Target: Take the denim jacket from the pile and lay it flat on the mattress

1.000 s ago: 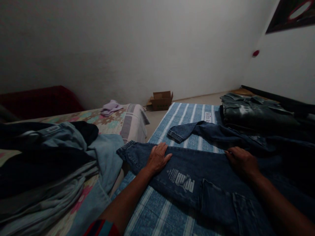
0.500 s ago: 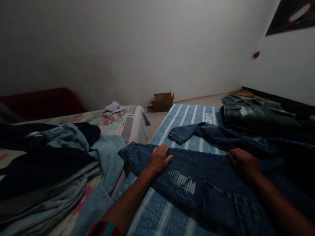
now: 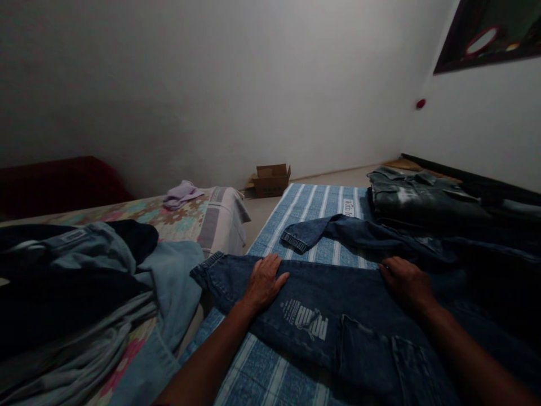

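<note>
Dark blue denim jeans (image 3: 296, 290) with elastic cuffs, a pale printed logo and a cargo pocket lie spread in front of me. My left hand (image 3: 264, 281) rests on the nearer leg close to its cuff, fingers stretched over the upper edge and thumb apart. Farther up the same leg, my right hand (image 3: 408, 282) is closed on the cloth at its upper edge, with fingertips partly hidden. Beyond both hands, the other leg (image 3: 350, 228) lies bent. Under the jeans is a blue-and-white striped cloth (image 3: 270, 369).
Left, light blue and dark clothes (image 3: 173, 287) lie heaped on a flowered bed cover (image 3: 186, 223), with a lilac cloth (image 3: 181, 194) behind. A folded dark green garment (image 3: 418, 194) lies at the back right. A cardboard box (image 3: 271, 180) stands near the wall, beyond the gap between the beds.
The view has shifted slightly right, so the things sit a little farther left in it. Both hands keep their places on the jeans.
</note>
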`<state>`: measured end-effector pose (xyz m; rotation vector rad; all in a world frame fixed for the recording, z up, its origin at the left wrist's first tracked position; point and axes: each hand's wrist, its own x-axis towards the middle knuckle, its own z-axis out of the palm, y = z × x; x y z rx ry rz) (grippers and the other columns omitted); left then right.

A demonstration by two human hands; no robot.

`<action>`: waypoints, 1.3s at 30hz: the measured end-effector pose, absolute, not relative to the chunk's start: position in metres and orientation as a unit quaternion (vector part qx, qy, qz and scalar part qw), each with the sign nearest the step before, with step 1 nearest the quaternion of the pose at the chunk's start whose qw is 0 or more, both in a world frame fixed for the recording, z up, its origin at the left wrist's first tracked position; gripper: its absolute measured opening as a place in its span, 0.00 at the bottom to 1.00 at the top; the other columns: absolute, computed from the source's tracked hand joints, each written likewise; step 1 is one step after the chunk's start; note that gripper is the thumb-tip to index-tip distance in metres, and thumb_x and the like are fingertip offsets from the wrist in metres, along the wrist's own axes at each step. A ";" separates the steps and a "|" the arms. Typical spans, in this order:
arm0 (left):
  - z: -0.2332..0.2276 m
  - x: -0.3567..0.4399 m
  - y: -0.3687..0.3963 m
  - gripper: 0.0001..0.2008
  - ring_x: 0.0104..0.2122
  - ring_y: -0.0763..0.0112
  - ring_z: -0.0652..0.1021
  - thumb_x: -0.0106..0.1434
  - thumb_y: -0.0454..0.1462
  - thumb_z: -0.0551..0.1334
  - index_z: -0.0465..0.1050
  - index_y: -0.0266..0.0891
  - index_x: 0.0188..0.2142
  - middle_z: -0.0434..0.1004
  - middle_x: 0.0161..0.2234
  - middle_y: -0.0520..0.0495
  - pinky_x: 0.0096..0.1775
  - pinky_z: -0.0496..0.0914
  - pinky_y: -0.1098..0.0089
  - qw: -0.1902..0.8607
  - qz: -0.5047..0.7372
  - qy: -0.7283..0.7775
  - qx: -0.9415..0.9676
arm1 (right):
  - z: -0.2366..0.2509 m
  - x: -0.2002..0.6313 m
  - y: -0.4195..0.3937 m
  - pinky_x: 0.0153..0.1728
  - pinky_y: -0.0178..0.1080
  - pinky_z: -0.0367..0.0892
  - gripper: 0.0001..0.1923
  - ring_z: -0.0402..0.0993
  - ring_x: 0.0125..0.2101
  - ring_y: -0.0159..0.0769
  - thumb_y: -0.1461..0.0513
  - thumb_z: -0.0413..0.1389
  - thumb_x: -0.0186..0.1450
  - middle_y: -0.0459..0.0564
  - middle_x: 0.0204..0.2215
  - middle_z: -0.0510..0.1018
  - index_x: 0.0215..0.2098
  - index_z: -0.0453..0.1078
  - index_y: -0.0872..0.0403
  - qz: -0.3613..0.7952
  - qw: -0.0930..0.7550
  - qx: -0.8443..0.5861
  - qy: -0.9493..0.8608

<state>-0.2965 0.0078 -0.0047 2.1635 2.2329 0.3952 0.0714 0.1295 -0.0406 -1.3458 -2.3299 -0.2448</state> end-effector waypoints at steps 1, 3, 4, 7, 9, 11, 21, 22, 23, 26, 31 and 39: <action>-0.005 -0.297 0.008 0.22 0.61 0.56 0.63 0.65 0.44 0.55 0.64 0.37 0.56 0.65 0.60 0.36 0.60 0.56 0.50 0.004 0.125 0.713 0.690 | -0.040 0.071 0.129 0.30 0.37 0.56 0.14 0.70 0.29 0.37 0.56 0.47 0.68 0.48 0.27 0.73 0.30 0.69 0.53 -0.089 0.219 -0.487 -0.841; -0.005 -0.299 0.009 0.22 0.61 0.56 0.63 0.66 0.45 0.55 0.64 0.36 0.56 0.64 0.60 0.36 0.60 0.55 0.51 0.002 0.124 0.712 0.691 | -0.038 0.069 0.130 0.30 0.37 0.56 0.14 0.70 0.29 0.37 0.57 0.47 0.68 0.49 0.27 0.73 0.30 0.69 0.53 -0.086 0.218 -0.488 -0.841; -0.005 -0.299 0.010 0.22 0.61 0.56 0.63 0.66 0.45 0.55 0.65 0.36 0.56 0.64 0.60 0.36 0.60 0.55 0.51 0.001 0.124 0.712 0.691 | -0.038 0.069 0.130 0.30 0.37 0.56 0.14 0.70 0.29 0.36 0.58 0.47 0.68 0.49 0.27 0.73 0.30 0.69 0.53 -0.085 0.218 -0.488 -0.841; -0.006 -0.301 0.011 0.22 0.61 0.56 0.63 0.65 0.45 0.55 0.65 0.36 0.56 0.65 0.60 0.36 0.60 0.56 0.51 -0.002 0.127 0.711 0.691 | -0.037 0.068 0.130 0.30 0.37 0.55 0.14 0.69 0.29 0.36 0.58 0.46 0.68 0.49 0.27 0.73 0.30 0.69 0.53 -0.087 0.217 -0.488 -0.841; -0.007 -0.303 0.012 0.22 0.61 0.56 0.64 0.65 0.44 0.55 0.65 0.36 0.56 0.65 0.60 0.36 0.60 0.56 0.51 -0.002 0.126 0.711 0.692 | -0.038 0.067 0.130 0.31 0.37 0.55 0.14 0.69 0.29 0.36 0.58 0.46 0.68 0.49 0.27 0.73 0.30 0.69 0.53 -0.087 0.214 -0.491 -0.840; -0.008 -0.303 0.012 0.22 0.60 0.56 0.64 0.65 0.44 0.55 0.65 0.36 0.55 0.65 0.60 0.36 0.60 0.56 0.51 -0.004 0.127 0.710 0.692 | -0.038 0.066 0.130 0.31 0.37 0.55 0.14 0.69 0.29 0.36 0.58 0.46 0.69 0.49 0.27 0.73 0.31 0.69 0.53 -0.083 0.211 -0.492 -0.841; -0.009 -0.304 0.012 0.22 0.60 0.56 0.65 0.65 0.44 0.55 0.66 0.37 0.55 0.66 0.59 0.37 0.59 0.57 0.51 -0.010 0.136 0.709 0.692 | -0.038 0.066 0.130 0.30 0.37 0.55 0.14 0.69 0.29 0.37 0.58 0.45 0.68 0.48 0.27 0.72 0.31 0.69 0.53 -0.064 0.225 -0.494 -0.837; -0.008 -0.304 0.012 0.21 0.60 0.56 0.65 0.65 0.44 0.55 0.66 0.37 0.55 0.66 0.59 0.37 0.59 0.57 0.51 -0.009 0.137 0.708 0.692 | -0.038 0.066 0.130 0.31 0.37 0.55 0.14 0.69 0.29 0.37 0.58 0.45 0.68 0.48 0.27 0.72 0.31 0.69 0.53 -0.061 0.225 -0.494 -0.838; -0.007 -0.304 0.012 0.21 0.60 0.56 0.65 0.65 0.44 0.55 0.66 0.37 0.55 0.66 0.59 0.37 0.59 0.57 0.51 -0.007 0.138 0.708 0.692 | -0.038 0.067 0.130 0.31 0.36 0.56 0.14 0.69 0.29 0.36 0.58 0.45 0.68 0.48 0.27 0.72 0.30 0.69 0.53 -0.059 0.225 -0.494 -0.838; -0.007 -0.305 0.011 0.22 0.60 0.56 0.65 0.65 0.45 0.55 0.66 0.37 0.55 0.66 0.59 0.37 0.60 0.57 0.51 -0.002 0.139 0.708 0.693 | -0.037 0.067 0.130 0.31 0.36 0.56 0.14 0.69 0.29 0.36 0.57 0.45 0.68 0.49 0.27 0.72 0.30 0.69 0.52 -0.050 0.228 -0.493 -0.838; -0.010 -0.306 0.012 0.22 0.60 0.56 0.65 0.65 0.45 0.55 0.66 0.37 0.54 0.66 0.59 0.37 0.60 0.57 0.51 -0.009 0.144 0.705 0.694 | -0.038 0.067 0.131 0.30 0.36 0.56 0.14 0.69 0.29 0.36 0.57 0.45 0.67 0.49 0.27 0.73 0.30 0.69 0.52 -0.035 0.241 -0.501 -0.831; 0.000 -0.313 0.017 0.22 0.58 0.57 0.67 0.62 0.45 0.56 0.69 0.37 0.52 0.68 0.58 0.38 0.59 0.59 0.54 0.045 0.159 0.708 0.687 | -0.027 0.070 0.116 0.34 0.39 0.65 0.14 0.73 0.33 0.39 0.55 0.47 0.66 0.50 0.31 0.75 0.33 0.71 0.52 0.091 0.268 -0.504 -0.816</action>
